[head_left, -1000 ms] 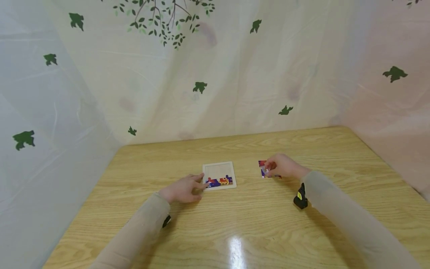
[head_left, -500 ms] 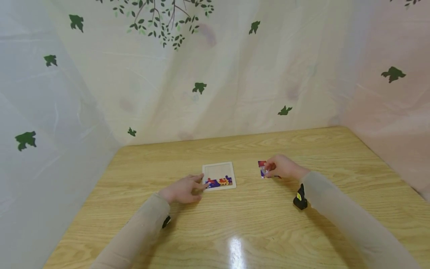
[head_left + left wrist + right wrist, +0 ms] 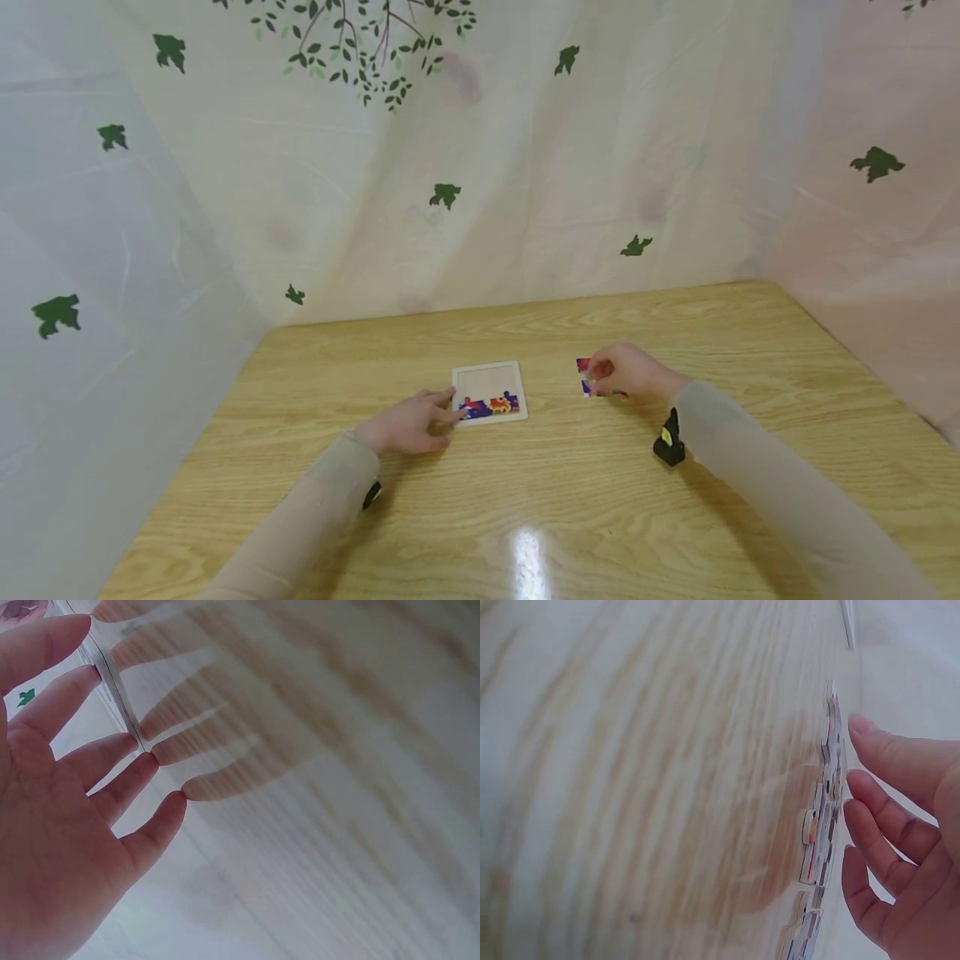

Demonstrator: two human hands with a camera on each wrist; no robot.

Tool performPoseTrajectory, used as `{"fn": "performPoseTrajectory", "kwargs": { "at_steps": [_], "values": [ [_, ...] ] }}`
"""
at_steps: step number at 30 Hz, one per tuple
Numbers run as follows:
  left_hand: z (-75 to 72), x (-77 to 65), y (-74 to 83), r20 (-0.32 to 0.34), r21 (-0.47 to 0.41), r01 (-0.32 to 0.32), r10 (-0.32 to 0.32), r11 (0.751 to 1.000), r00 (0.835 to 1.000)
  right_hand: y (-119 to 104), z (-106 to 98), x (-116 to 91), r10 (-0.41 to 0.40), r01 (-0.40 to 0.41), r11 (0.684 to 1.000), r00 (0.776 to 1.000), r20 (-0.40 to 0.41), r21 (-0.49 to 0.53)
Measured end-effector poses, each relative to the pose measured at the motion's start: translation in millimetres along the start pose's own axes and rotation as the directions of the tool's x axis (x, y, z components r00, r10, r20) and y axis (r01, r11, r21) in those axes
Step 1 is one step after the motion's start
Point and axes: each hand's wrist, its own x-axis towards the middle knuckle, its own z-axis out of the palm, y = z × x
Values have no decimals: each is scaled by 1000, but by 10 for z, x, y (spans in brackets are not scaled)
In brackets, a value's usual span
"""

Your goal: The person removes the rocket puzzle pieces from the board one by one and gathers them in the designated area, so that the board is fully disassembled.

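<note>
Head view: loose purple-and-red flat jigsaw pieces [image 3: 584,365] lie right of the pale square puzzle tray [image 3: 486,379], directly under your right hand [image 3: 628,370], the nearer hand.
Your left hand [image 3: 408,421] touches the tray's left edge, fingers spread, gripping nothing; inside, a joined strip [image 3: 489,407] runs lengthwise along the near side; your right fingers bend loosely downward, nothing visibly pinched.

Puzzle tray [image 3: 483,381]: no lettering I can make out on it.
Loose pieces [image 3: 585,365]: coloured print, no words or numbers legible from here.
Black wrist device [image 3: 669,450]: carries a yellow patch [image 3: 667,436], too small to read.
Wall cloth [image 3: 510,158]: green printed shapes, no readable text.
</note>
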Motion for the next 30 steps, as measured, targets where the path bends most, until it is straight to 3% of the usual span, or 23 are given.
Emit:
{"fn": "performPoseTrajectory", "kwargs": {
  "at_steps": [15, 21, 30],
  "values": [
    [14, -12, -3, 7, 4, 4, -4, 1000, 1000, -41, 69, 10, -7, 7, 998, 1000, 1, 70],
    [5, -9, -9, 7, -1, -3, 3, 1000, 1000, -183, 119, 13, -73, 72, 992, 997, -1, 99],
    [-1, 1, -9, 13, 3, -25, 25, 1000, 1000, -414, 268, 73, -56, 53, 990, 998, 18, 132]
  ]
}}
